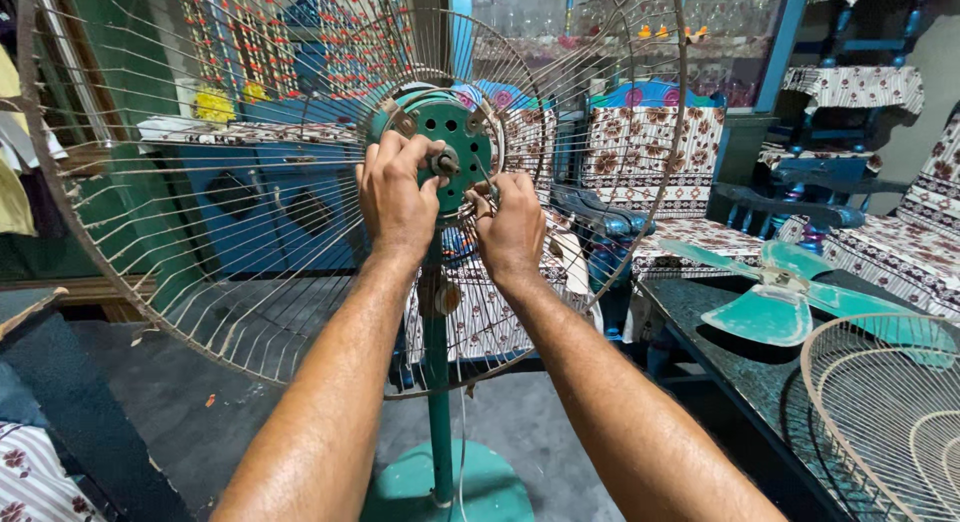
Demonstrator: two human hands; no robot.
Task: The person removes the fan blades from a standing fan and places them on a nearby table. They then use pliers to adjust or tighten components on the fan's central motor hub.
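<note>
I judge the fan about half stripped: the teal blade set (775,300) is already off and lies on the dark worktop (740,382) to my right, with the front wire guard (885,412) beside it at the worktop's near edge. The rear wire guard (250,212) is still on the motor housing (445,147), which sits atop the teal pole (438,422) rising from the round base (480,487) on the floor. My left hand (395,197) cups the housing face, fingers curled around its left rim, thumb by the bare shaft (446,164). My right hand (512,227) has its fingers pressed together, pinching something small at the housing's lower right; I cannot tell what. Count: one fan stand, one blade set with three blades, two guards, two hands
</note>
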